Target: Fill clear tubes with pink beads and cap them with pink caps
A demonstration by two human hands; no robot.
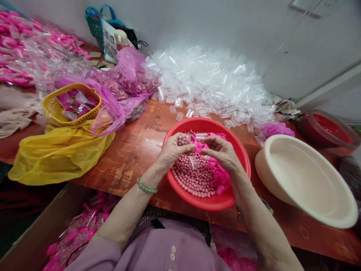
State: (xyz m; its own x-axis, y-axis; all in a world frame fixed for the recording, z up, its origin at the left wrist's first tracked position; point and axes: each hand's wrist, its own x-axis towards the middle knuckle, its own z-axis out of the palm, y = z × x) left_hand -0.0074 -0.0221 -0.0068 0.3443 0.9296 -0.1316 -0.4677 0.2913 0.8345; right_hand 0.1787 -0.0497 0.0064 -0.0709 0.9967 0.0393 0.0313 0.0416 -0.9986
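Over a red basin, my two hands meet, both closed. In my left hand, thumb and fingers curl round a cluster of pink beads, which appears to sit in a small clear container. My right hand pinches a bright pink plastic piece against the container's end; its exact shape is partly hidden by my fingers. Below them, loose pink beads fill much of the basin. More pink plastic pieces lie along its right side, and a clear container rests on the beads.
Behind the basin spreads a heap of clear plastic containers. A cream basin stands on the right. To the left are a yellow basket, a yellow bag, a pink bag and a pile of pink bagged goods.
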